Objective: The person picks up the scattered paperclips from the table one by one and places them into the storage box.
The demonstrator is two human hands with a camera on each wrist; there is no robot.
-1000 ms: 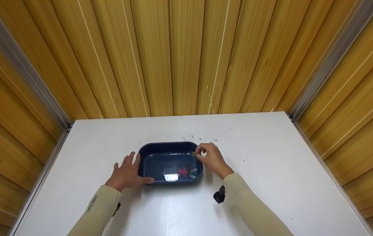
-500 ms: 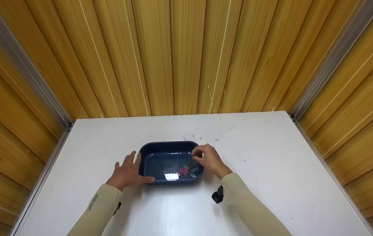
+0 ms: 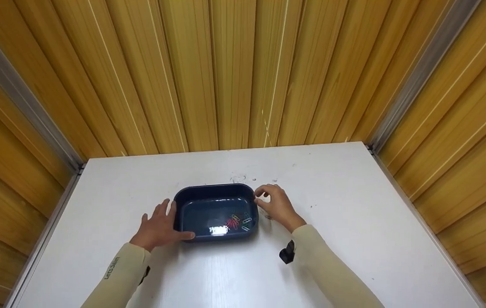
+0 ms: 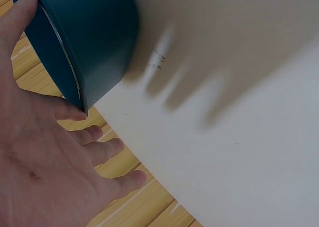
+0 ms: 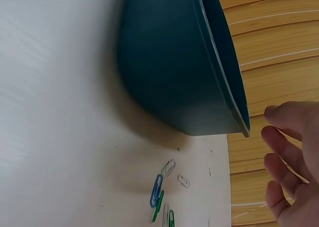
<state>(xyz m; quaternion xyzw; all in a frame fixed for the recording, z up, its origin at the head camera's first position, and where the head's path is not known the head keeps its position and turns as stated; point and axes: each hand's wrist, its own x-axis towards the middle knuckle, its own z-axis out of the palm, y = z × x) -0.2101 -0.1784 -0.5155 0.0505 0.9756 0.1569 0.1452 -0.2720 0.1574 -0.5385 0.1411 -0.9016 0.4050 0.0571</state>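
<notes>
A dark blue rectangular container (image 3: 204,209) with rounded corners stands on the white table. Several coloured paper clips (image 3: 233,222) lie in its near right part, pinkish red, yellow and white among them. My left hand (image 3: 157,229) is spread at the container's left end. Its thumb rests on the near rim and its index finger touches the rim (image 4: 82,105); the other fingers stand apart. At the right end, my right hand (image 3: 280,206) is just outside the rim. In the right wrist view, thumb and fingers (image 5: 281,142) are parted with nothing between them.
More paper clips (image 5: 158,189), blue, green and silvery, lie on the white table (image 5: 60,137) beside the container's right end, mostly hidden under my right hand in the head view. Wood-patterned panels (image 3: 234,77) rise behind the table and on both sides.
The yellow paper clip pinched in my right hand dropped among the red ones in the container. That hand then moved right, out past the rim. My left hand kept its place.
</notes>
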